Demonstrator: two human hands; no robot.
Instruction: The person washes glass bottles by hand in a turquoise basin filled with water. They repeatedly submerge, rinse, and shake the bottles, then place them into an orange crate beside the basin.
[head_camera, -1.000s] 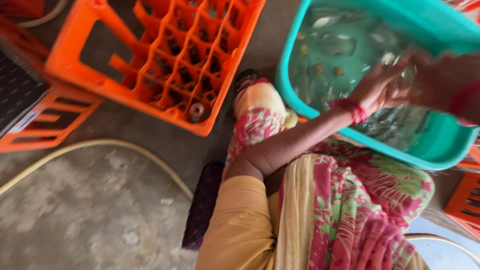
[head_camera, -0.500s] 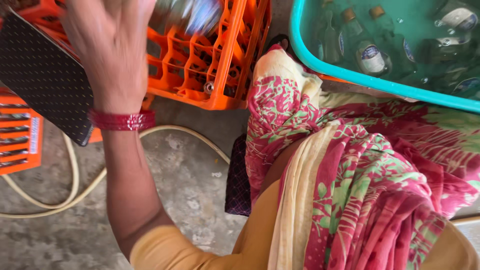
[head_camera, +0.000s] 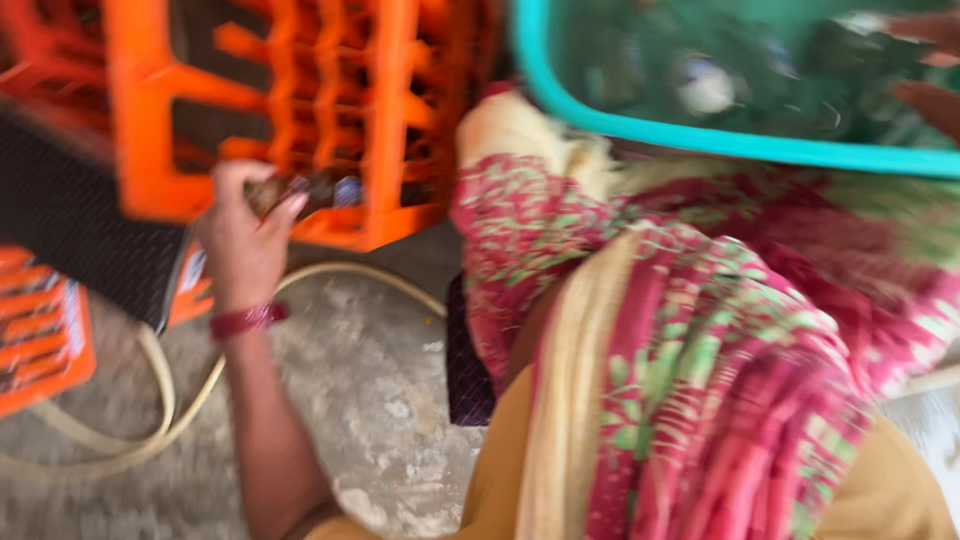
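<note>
Head view: the left hand (head_camera: 243, 240) is clasping a small bottle (head_camera: 318, 190), fingers pressed around its base, against the lower side of the orange crate (head_camera: 300, 110). The bottle is lying roughly horizontal, neck pointing right. Squaring it to one cell seems advisable. The right hand (head_camera: 925, 70) is hovering over the teal tub (head_camera: 700, 140), grip indiscernible.

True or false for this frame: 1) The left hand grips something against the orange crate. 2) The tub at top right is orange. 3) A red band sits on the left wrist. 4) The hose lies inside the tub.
1) True: the left hand closes on a small dark object, too blurred to identify, at the side of the orange crate.
2) False: the tub is teal.
3) True: the red band circles that wrist.
4) False: the hose lies on the concrete floor.
</note>
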